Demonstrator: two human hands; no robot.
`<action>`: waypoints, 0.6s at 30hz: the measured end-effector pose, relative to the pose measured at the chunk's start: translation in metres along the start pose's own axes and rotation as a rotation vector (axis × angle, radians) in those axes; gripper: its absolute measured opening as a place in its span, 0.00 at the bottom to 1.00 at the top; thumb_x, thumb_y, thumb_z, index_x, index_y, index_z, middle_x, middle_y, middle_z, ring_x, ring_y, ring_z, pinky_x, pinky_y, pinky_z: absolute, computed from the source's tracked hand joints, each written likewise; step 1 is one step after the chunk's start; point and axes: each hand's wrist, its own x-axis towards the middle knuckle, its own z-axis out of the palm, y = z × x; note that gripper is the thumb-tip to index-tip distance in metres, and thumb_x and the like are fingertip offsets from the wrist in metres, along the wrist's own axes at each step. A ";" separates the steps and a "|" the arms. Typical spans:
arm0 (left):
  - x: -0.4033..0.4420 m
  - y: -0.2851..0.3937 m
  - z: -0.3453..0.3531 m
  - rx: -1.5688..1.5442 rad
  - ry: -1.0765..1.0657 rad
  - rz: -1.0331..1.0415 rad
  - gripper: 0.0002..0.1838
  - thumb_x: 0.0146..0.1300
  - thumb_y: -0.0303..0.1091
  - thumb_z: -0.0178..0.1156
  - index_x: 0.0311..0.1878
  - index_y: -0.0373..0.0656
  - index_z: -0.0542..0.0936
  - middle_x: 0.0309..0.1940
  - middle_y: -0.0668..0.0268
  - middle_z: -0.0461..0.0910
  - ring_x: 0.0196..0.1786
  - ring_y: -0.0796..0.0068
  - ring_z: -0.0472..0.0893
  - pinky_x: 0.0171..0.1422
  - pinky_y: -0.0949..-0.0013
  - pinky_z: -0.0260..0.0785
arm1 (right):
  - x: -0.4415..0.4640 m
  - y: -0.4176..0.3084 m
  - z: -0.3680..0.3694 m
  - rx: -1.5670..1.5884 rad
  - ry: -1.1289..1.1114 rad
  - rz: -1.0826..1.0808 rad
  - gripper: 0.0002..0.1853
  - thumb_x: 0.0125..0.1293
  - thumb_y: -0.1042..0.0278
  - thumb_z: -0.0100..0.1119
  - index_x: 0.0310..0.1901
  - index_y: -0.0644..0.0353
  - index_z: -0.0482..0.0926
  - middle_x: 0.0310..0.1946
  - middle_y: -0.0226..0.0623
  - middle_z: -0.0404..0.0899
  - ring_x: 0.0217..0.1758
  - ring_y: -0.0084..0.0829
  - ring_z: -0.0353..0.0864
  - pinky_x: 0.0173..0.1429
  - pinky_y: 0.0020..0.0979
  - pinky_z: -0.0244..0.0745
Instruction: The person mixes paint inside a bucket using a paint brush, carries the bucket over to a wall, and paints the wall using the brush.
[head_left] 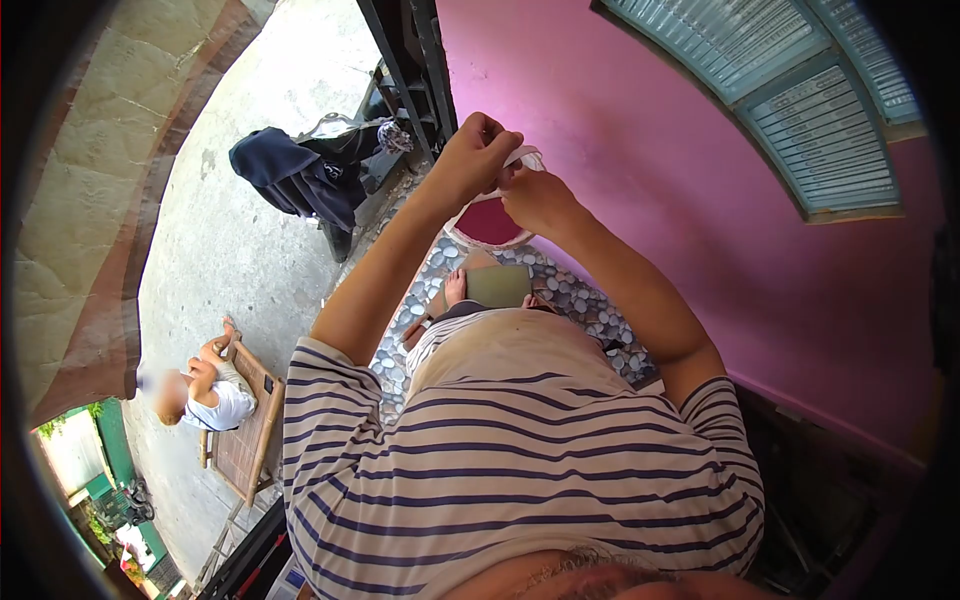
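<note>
My left hand (476,158) and my right hand (541,197) are raised in front of me, close together. Both have their fingers closed in a pinch on a thin white strip (528,157), which loops up between them. Just below the hands is a round dark-red piece (490,222) with a pale, whitish rim, partly covered by my right hand. Whether the strip is joined to that rim I cannot tell. The fingertips are partly hidden, so the exact grip does not show.
A pink wall (620,200) with louvred windows (820,130) rises on the right. Below are a pebble-patterned floor (590,290) and a greenish flat block (500,286) between my feet. A motorbike under dark cloth (290,170) stands left; a person sits on a bamboo bench (245,440).
</note>
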 end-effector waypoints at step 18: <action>0.003 0.002 0.006 -0.027 -0.038 -0.012 0.21 0.67 0.42 0.58 0.48 0.32 0.68 0.27 0.60 0.78 0.22 0.80 0.75 0.24 0.77 0.65 | 0.029 0.019 0.042 0.073 0.039 0.010 0.12 0.66 0.71 0.48 0.46 0.63 0.78 0.42 0.49 0.83 0.50 0.46 0.81 0.51 0.46 0.77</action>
